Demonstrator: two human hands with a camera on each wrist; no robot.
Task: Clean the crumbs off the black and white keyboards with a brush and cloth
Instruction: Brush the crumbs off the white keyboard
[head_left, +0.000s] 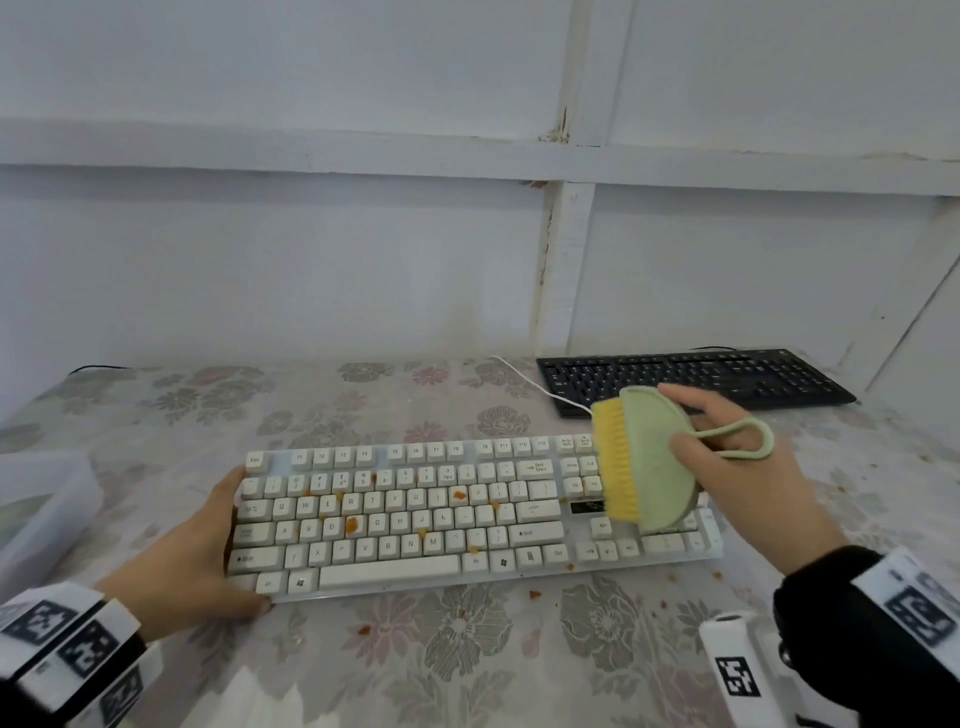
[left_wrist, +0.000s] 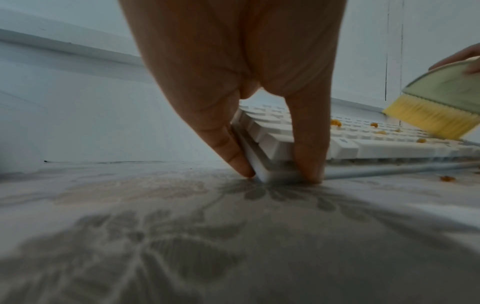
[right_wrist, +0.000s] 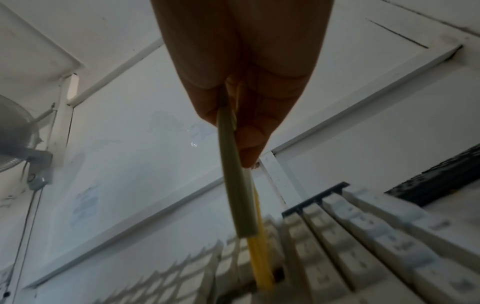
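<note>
Two keyboards on the tabletop (head_left: 467, 654), which is covered in a pale cloth printed with grey and pink flowers. White keyboard (head_left: 467, 519) lies near, flat, long rectangle, glossy plastic keycaps; black keyboard (head_left: 691, 376) sits far right by the wall, well apart from it. Orange-brown crumbs (head_left: 352, 525) dot the white keys, roughly ten clumps, plus a scatter of them on the cloth near the right end. One brush (head_left: 649, 457): half-moon pale green plastic body, thin green loop at its back, dense yellow bristles pointing left, tilted above the right end of the white keyboard. Right hand (head_left: 743, 478) grips the green body, thumb on the near face, fingers behind. Left hand (head_left: 192, 551) is at the white keyboard's left end, thumb and fingers straight, pressed against its near-left corner. White cable (head_left: 540, 387) curves past the black keyboard. Translucent plastic box (head_left: 47, 509) at far left edge.
</note>
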